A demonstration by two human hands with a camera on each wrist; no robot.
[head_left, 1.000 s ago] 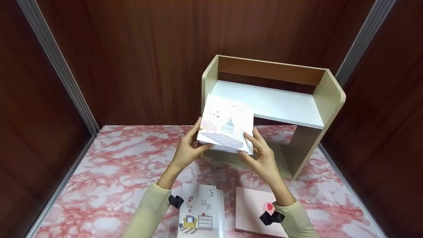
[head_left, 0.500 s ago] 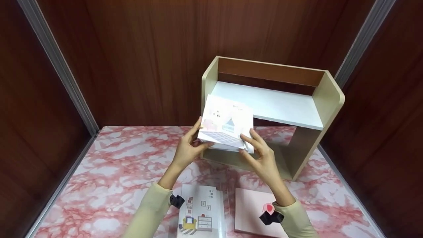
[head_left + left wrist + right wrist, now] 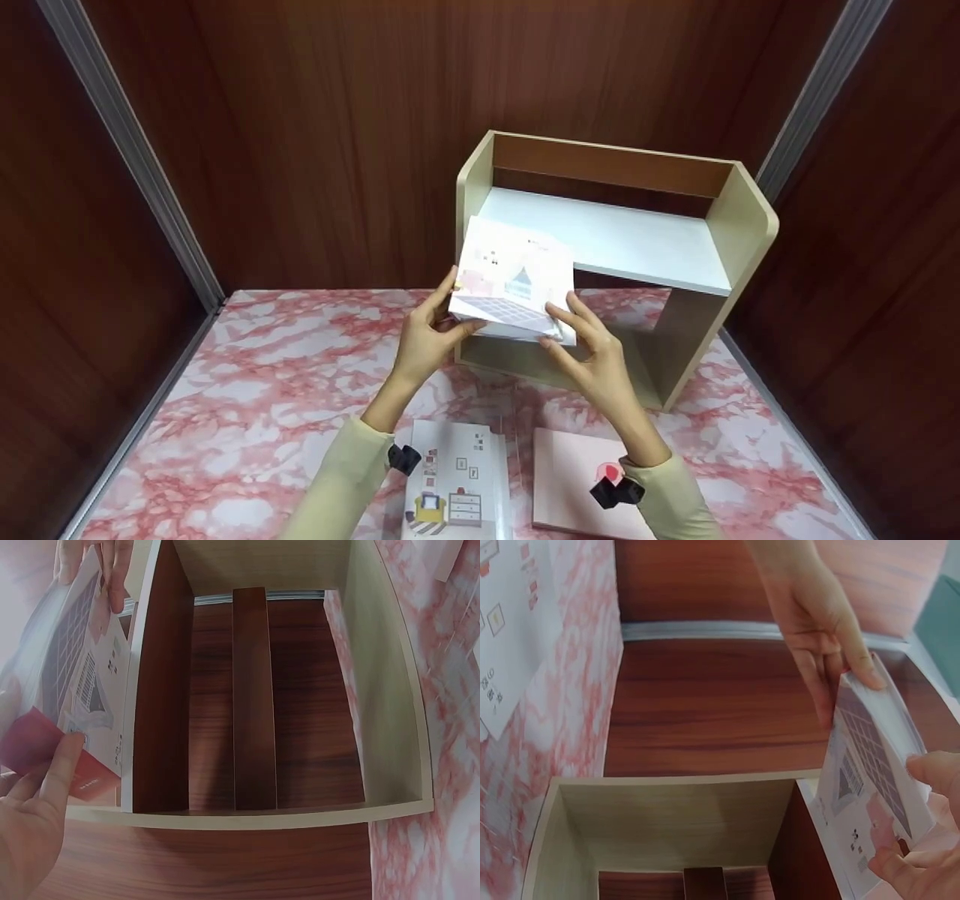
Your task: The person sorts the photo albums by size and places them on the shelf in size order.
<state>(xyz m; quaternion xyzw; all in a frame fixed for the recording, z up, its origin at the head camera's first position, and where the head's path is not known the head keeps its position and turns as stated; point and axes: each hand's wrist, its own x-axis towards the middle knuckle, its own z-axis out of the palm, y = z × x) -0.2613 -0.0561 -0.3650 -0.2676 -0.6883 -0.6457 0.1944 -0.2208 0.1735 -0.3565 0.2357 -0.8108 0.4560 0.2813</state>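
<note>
A white book [image 3: 510, 281] with a pale room drawing and a barcode is held tilted against the front left of the shelf unit's white board [image 3: 622, 240]. My left hand [image 3: 424, 341] grips its left side, thumb along the lower edge. At the lower right corner my right hand [image 3: 596, 352] pinches it, fingertips on the cover. In the left wrist view a red piece [image 3: 94, 774] shows under my left fingers [image 3: 64, 765]. White page edges [image 3: 892, 709] appear in the right wrist view. Whether this is one book or several together I cannot tell.
The wooden shelf unit [image 3: 739, 259] stands at the back right. On the pink marbled table [image 3: 285, 420] lie white illustrated books [image 3: 465, 480] at front centre and a pink book [image 3: 566, 480] under the right forearm. Brown panels [image 3: 337, 150] enclose the table.
My right fingers have shifted slightly left on the cover's lower corner. The book's lower edge has risen a little. Otherwise the hands and book stay almost in place.
</note>
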